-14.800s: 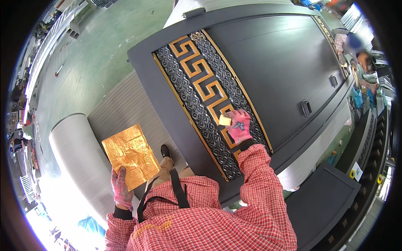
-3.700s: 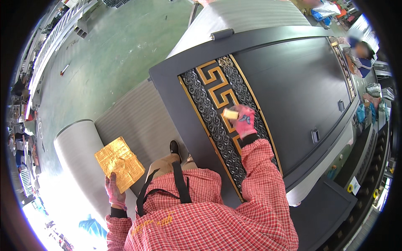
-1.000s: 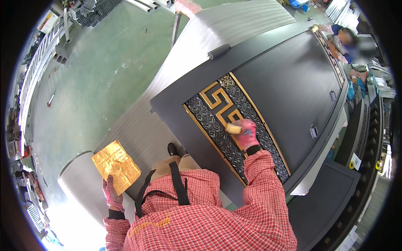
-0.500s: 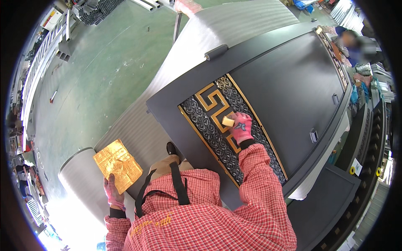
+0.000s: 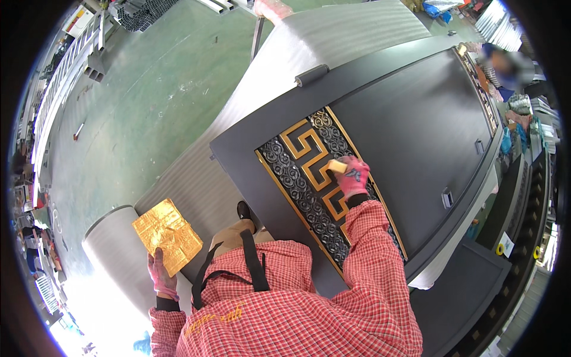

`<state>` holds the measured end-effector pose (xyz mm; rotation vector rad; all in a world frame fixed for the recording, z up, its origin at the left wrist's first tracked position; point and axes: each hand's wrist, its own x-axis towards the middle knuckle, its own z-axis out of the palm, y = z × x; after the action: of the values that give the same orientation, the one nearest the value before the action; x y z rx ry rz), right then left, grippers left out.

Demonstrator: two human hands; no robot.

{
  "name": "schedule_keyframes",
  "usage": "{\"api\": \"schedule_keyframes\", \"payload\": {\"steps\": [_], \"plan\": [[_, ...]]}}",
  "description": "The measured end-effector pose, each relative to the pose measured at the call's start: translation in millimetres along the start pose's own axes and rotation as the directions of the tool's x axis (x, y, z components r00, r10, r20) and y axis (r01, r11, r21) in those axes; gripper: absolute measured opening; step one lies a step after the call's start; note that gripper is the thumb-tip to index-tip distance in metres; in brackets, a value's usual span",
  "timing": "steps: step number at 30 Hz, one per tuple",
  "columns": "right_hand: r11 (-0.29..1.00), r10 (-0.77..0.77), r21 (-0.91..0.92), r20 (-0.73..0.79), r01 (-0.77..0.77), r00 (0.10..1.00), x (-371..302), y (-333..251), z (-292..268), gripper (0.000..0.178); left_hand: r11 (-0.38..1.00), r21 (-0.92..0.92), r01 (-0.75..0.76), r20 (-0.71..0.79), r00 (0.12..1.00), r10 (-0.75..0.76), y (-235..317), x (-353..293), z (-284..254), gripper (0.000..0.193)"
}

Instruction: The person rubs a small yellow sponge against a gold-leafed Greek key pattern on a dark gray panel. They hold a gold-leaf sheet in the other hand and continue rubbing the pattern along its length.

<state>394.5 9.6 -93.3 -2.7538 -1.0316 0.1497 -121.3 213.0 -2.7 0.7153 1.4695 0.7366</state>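
In a pink glove, my right hand (image 5: 356,177) is closed around a small yellowish sponge block (image 5: 337,166). It hovers over or rests on the ornamental band of a dark grey metal door panel (image 5: 404,125); contact is unclear. This band has a gold angular meander strip (image 5: 304,146) between rows of dark scrollwork (image 5: 282,169), edged by thin gold bars. Off to the left, my left hand (image 5: 159,272), gloved too, grips the lower edge of a wrinkled gold square sheet (image 5: 168,236). Its thumb and fingers pinch the sheet.
A roll of pale wrapping foam (image 5: 113,238) stands at left by the panel. Another person (image 5: 505,65) works at the panel's far right end. Below right lies a second dark panel (image 5: 461,297). Metal tubes (image 5: 140,15) are stacked on the green floor at the far left.
My right hand has shifted slightly right with the sponge, baring more of the gold meander. The left hand and gold sheet look the same.
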Motion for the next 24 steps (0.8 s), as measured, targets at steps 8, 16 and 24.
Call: {"api": "schedule_keyframes", "payload": {"steps": [8, 16, 24], "plan": [[0.993, -0.082, 0.088, 0.031, 0.079, 0.996, -1.2, 6.9, -5.3, 0.031, 1.000, -0.001, -0.012, -0.008, 1.000, 0.012, -2.0, -3.7, -1.1, 0.046], [0.988, 0.134, 0.083, -0.052, -0.129, 0.990, -13.4, 11.1, -4.8, 0.031, 0.999, 0.005, -0.034, -0.024, 0.999, 0.034, 2.6, -7.2, 6.2, 0.048], [0.991, 0.013, 0.137, -0.025, -0.009, 1.000, 37.0, -7.8, 17.6, 0.033, 0.997, -0.006, -0.076, 0.041, 0.996, 0.076, 2.3, -3.5, 1.1, 0.048]]}}
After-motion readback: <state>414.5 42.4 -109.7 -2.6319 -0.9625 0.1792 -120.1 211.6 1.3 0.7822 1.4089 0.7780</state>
